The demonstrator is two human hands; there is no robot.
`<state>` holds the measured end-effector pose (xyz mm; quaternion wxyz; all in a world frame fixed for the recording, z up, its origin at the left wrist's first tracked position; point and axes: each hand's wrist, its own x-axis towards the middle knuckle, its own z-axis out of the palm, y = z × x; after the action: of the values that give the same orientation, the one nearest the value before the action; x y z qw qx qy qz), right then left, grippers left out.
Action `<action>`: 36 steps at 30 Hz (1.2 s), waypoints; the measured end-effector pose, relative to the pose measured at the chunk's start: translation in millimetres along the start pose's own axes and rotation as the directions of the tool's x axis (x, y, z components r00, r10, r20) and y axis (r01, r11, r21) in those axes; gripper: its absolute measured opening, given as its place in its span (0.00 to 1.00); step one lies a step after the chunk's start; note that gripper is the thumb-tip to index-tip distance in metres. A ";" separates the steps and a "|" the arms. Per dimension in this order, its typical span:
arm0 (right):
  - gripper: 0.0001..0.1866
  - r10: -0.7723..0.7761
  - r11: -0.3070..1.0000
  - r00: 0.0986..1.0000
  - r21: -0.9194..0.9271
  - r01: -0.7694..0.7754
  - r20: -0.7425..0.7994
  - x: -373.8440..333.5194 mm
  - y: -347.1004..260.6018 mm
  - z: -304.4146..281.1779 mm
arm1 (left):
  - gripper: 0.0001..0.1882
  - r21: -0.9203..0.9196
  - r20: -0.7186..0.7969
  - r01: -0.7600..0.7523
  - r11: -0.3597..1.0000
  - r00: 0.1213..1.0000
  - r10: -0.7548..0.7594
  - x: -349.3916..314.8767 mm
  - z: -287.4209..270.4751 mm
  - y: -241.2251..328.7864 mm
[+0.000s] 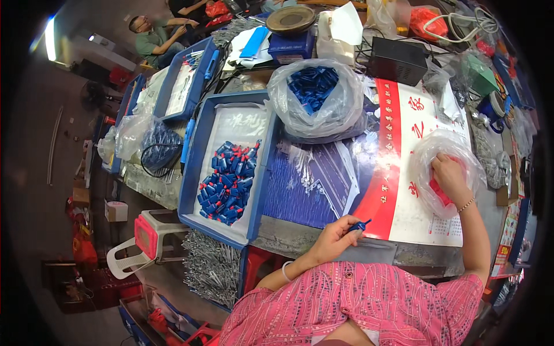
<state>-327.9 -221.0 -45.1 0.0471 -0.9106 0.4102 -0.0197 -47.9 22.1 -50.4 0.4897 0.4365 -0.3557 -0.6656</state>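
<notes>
My left hand (pixel 337 239) is closed on a small dark-blue plastic part (pixel 360 225) with a narrow tip, held just over the table's near edge. Over to the right, my right hand (pixel 449 175) reaches into a clear plastic bag (pixel 424 154) of small red pieces (pixel 437 191). Its fingers are bent down among them, and whatever they grip is hidden. A blue tray (pixel 258 212) lined with white sheet holds a heap of blue parts with red ends (pixel 229 180). Behind the table's middle stands a larger clear bag (pixel 283 124) full of plain blue parts (pixel 313 89).
A red-and-white printed sheet (pixel 398 216) lies under the right-hand bag. At the back are a black box (pixel 398 60) and a round-topped scale (pixel 290 21). Thin metal pieces (pixel 210 265) fill a bin below the blue tray, beside a stool (pixel 130 256). Another person (pixel 156 40) sits far left.
</notes>
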 end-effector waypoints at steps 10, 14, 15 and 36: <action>0.10 0.072 0.988 0.996 0.143 -0.063 -0.057 -27.5 -1.2 -1.4 | 0.13 0.007 -0.016 0.125 0.992 0.992 -0.125 1.8 5.6 5.7; 0.18 0.241 0.687 0.966 0.720 -0.101 -0.095 -37.6 -35.8 -23.3 | 0.12 -0.009 -0.061 0.113 0.994 0.992 -0.113 -0.3 6.1 11.3; 0.18 0.294 0.510 0.953 0.855 -0.099 -0.065 -39.6 -45.4 -21.0 | 0.12 -0.001 -0.069 0.110 0.994 0.992 -0.110 1.8 3.8 14.2; 0.11 0.099 -0.130 0.979 0.978 -0.166 0.179 -52.3 -153.5 -14.3 | 0.13 -0.061 0.044 0.092 0.994 0.995 -0.090 0.0 6.9 21.8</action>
<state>-249.3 -81.6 -15.2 0.7206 -0.5245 0.3460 -0.2933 -46.9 16.6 -28.2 0.4649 0.4230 -0.3244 -0.7069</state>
